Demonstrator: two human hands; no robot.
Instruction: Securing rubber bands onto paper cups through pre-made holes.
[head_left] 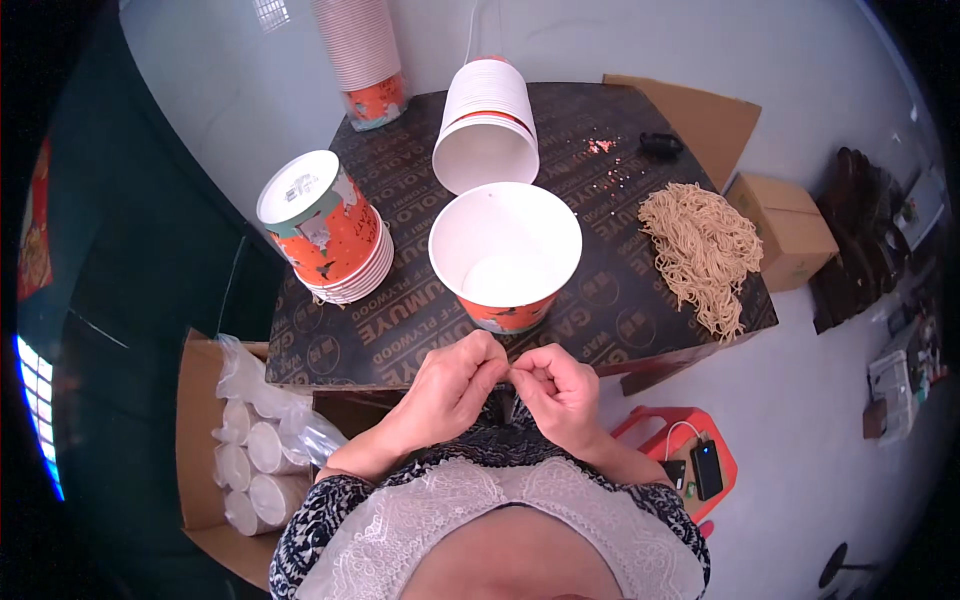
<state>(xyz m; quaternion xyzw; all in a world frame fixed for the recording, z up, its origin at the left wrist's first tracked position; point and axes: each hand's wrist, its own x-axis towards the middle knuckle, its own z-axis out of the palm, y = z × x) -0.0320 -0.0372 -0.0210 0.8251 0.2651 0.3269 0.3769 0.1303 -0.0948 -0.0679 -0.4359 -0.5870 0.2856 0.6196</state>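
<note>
Close to the table's front edge, my left hand (450, 385) and my right hand (560, 395) meet fingertip to fingertip, both closed in a pinch. Whatever they pinch is too small to make out. Just beyond them a paper bucket (510, 318), orange outside and white inside, stands upright with its mouth up. Behind it a nested stack of such buckets (488, 95) lies on its side, mouths toward me. Another stack (335, 240) stands upside down at the left. A tangled heap of tan cords (700, 250) rests at the table's right edge.
Small red and white bits (600, 146) are scattered near a black object (660, 145) on the dark plywood table (400, 340). A tall wrapped bucket stack (365, 70) stands at the back. Below left, a carton (200, 400) holds white wrapped stacks; a red stool (725, 450) bears a power bank (706, 470).
</note>
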